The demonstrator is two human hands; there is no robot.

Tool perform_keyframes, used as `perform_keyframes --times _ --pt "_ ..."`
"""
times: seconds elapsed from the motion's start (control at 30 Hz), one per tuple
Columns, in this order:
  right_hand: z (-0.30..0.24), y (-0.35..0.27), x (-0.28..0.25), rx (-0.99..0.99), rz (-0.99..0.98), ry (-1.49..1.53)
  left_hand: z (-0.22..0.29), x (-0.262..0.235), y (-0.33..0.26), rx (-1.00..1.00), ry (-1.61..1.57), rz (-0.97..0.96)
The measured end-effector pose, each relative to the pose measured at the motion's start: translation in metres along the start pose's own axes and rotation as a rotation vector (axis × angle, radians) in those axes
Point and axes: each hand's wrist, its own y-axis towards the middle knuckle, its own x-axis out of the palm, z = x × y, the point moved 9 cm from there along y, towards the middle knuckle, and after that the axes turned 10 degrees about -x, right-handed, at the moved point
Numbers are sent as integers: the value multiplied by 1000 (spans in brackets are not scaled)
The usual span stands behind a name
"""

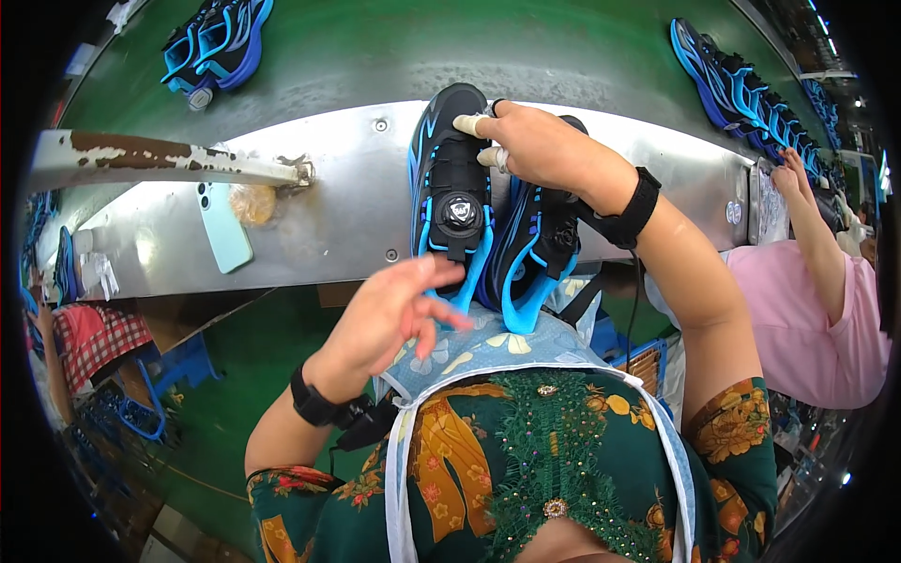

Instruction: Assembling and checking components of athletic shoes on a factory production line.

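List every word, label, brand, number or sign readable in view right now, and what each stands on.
None can be read reliably.
Round black dial with silver emblem on the left black-and-blue sneaker: marking too small to read.
Small round pale-blue marks at the right of the silver metal bench: too small to read.
Mint-green rectangular phone: no lettering visible.
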Motion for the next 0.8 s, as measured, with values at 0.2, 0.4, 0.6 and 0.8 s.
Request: perform_keyframes --times 0.2,0.4,0.6,0.8 --pt "-11 -11 -7 -18 68 21 9 -9 23 275 -159 132" --pt "-76 -29 -15 -180 165 426 6 0 30 323 -151 -62" --pt "-66 -15 -8 -118 102 621 12 0 30 320 -150 -4" --pt "-67 -26 -16 -91 -49 602 7 -1 34 319 -201 -88"
